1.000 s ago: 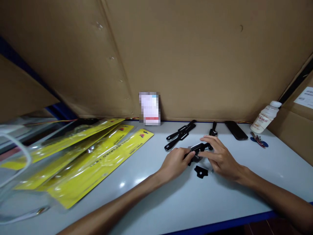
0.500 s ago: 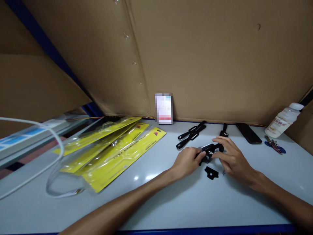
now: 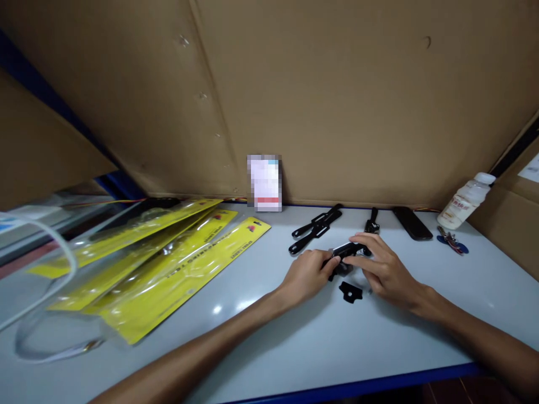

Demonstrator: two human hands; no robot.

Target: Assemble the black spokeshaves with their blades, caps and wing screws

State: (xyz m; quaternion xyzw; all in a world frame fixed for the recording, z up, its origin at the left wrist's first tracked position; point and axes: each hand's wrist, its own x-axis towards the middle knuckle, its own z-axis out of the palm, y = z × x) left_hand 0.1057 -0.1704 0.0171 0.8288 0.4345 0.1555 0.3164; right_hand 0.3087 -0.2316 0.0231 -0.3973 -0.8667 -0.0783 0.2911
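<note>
Hands meet near the middle of the table, a bit toward the back edge, and both hold one small black part. The left hand grips its near end, with fingers curled tight around it. The right hand covers the far end, and its fingers are bent and pinch the part from the top and side. No finger is spread wide. The part sits just above the table, or on it; I cannot tell which. To do this bit well, I think the left hand should hold the part firm and low, while the right hand works with small, slow moves, so nothing slips or pops away. A flat black piece lies on the table just in front of the hands, close to the right hand but not touching it. Two long black bars lie behind the hands, near the back edge, with a black strap beside them. Yellow packs lie well apart on the left side. A phone, keys and a white bottle sit at the back right corner.
</note>
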